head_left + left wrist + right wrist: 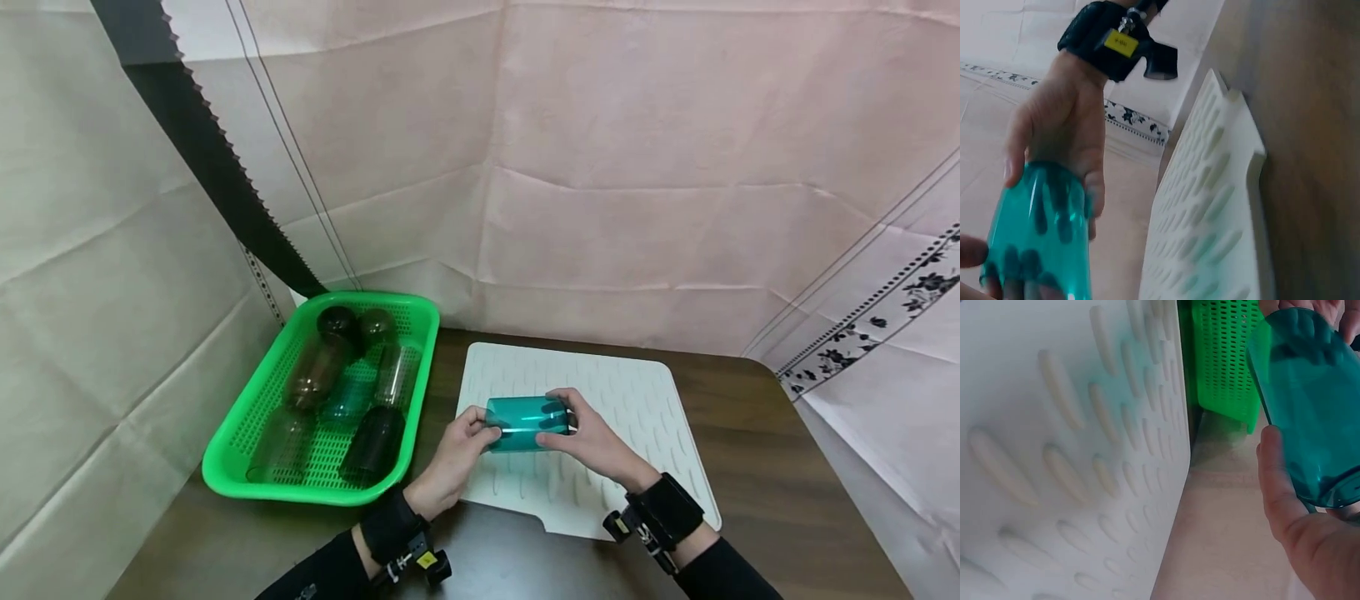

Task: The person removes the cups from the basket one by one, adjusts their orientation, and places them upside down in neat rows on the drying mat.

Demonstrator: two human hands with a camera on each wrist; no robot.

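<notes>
Holding cup (525,423) sideways between both hands (457,454) (592,442) over mat (645,392); smooth plastic may slip, dropping onto bench (765,433).

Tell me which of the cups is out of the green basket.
The teal cup, held sideways between the left hand and right hand above the white mat. The other cups, brown, clear and dark, all lie inside the green basket.

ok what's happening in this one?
A person holds a teal translucent cup sideways with both hands, left hand at one end, right hand at the other, over a white ridged mat on a dark wooden table. To the left, a green perforated basket holds several more cups, dark and clear, lying on their sides.
</notes>
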